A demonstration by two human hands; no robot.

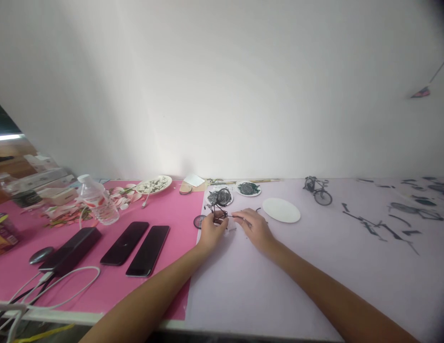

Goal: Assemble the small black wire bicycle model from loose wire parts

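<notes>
Near the middle of the table, my left hand (pixel 211 233) is closed around a small dark model bicycle (pixel 215 208). One spoked wheel of it shows at the left, beside my fingers. My right hand (pixel 256 230) pinches a thin dark rod (pixel 233 216), which points left at the bicycle's frame. The rod's tip is too small to make out, so I cannot tell whether it touches the frame. Just behind my hands is a white plate (pixel 208 196) with black miniature wheels on it. Beside it, another white plate (pixel 258 192) bears dark small parts.
A white oval plate (pixel 281 210) lies right of my hands. Farther right stand another model bicycle (pixel 317 191) and scattered black parts (pixel 375 228). On the pink left side are two phones (pixel 125 243), a black power bank (pixel 69 250), white cables (pixel 78 271) and a plastic bottle (pixel 98 202).
</notes>
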